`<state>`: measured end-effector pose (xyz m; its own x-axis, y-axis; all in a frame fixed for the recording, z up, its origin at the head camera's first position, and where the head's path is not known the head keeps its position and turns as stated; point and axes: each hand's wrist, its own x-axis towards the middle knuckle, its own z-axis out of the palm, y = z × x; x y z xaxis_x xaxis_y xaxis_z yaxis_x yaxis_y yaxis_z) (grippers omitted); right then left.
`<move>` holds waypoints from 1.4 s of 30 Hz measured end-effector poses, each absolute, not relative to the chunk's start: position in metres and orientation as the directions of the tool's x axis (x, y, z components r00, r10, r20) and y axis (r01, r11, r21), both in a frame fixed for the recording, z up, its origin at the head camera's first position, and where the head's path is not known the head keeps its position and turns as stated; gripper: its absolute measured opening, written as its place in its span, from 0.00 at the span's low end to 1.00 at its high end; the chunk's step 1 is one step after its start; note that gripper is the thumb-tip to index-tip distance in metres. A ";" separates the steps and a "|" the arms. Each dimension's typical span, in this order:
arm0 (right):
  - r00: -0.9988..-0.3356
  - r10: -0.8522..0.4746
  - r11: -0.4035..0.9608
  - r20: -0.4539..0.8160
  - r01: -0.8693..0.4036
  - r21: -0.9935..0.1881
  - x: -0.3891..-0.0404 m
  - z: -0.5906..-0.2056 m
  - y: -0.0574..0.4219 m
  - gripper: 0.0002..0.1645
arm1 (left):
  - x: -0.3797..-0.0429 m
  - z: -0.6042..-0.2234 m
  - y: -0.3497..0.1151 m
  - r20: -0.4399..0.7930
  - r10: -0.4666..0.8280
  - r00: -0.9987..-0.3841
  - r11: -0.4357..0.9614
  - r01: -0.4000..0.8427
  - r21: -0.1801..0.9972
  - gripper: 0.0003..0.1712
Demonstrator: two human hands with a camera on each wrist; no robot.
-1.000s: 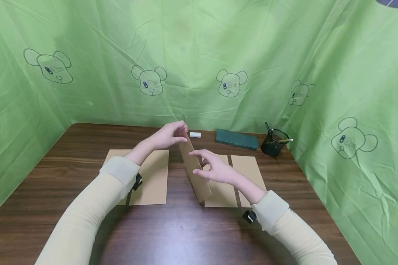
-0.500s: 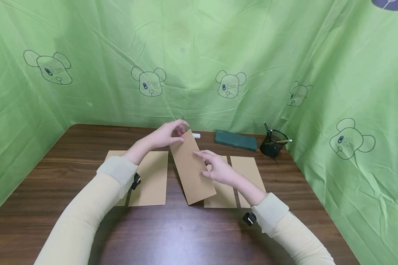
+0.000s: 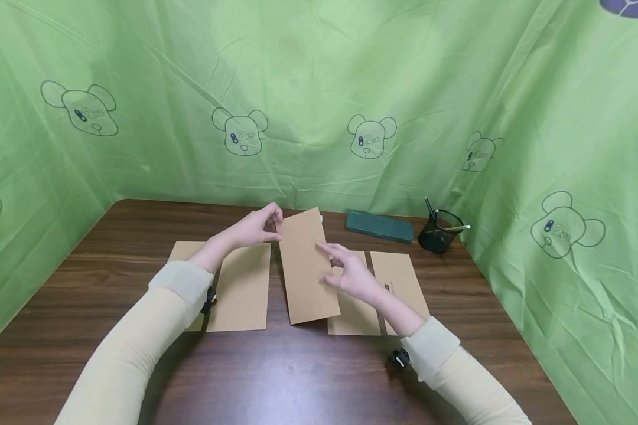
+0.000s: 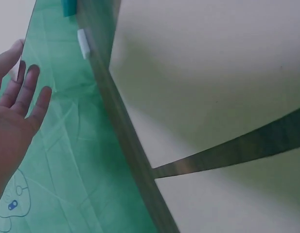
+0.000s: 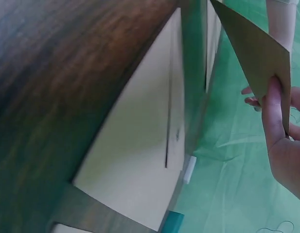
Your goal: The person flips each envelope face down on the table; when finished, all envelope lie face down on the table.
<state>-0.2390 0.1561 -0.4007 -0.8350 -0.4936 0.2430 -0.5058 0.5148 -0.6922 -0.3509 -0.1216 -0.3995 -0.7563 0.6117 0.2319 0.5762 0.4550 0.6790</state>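
Left of the frame's centre, two flat cards point(image 3: 241, 289) lie side by side on the dark table point(image 3: 223, 383). Beyond them I see the left hand point(image 3: 248, 229), thumb and fingertips pinching the upper left edge of the raised card point(image 3: 308, 271); its outer fingers extend. The raised card is tilted at mid-frame, long axis running top to bottom, upper end leaning slightly left, lower end toward the person. The right hand point(image 3: 355, 277) pinches its right edge, thumb on one face, fingers on the other. Right of centre lie two more cards point(image 3: 353, 310); behind them, the green case point(image 3: 379, 226), then the pen holder point(image 3: 436, 237).
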 end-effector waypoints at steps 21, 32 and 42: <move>-0.817 -0.577 0.716 -0.020 -0.493 -0.494 -0.246 -0.426 0.158 0.56 | -0.352 -0.426 -0.115 0.204 0.649 -0.733 0.598 0.657 0.459 0.24; -0.818 -0.574 0.770 -0.052 -0.516 -0.376 -0.251 -0.436 0.156 0.56 | -0.343 -0.441 -0.114 0.112 0.664 -0.739 0.647 0.643 0.410 0.38; -0.809 -0.579 0.782 -0.100 -0.517 -0.347 -0.253 -0.440 0.155 0.55 | -0.344 -0.447 -0.115 0.071 0.692 -0.718 0.649 0.662 0.374 0.38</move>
<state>-0.2527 0.1554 -0.4399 -0.8089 -0.5795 -0.0998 -0.5175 0.7821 -0.3472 -0.3436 -0.1149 -0.4474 -0.7184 0.6920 0.0707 0.6623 0.6494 0.3738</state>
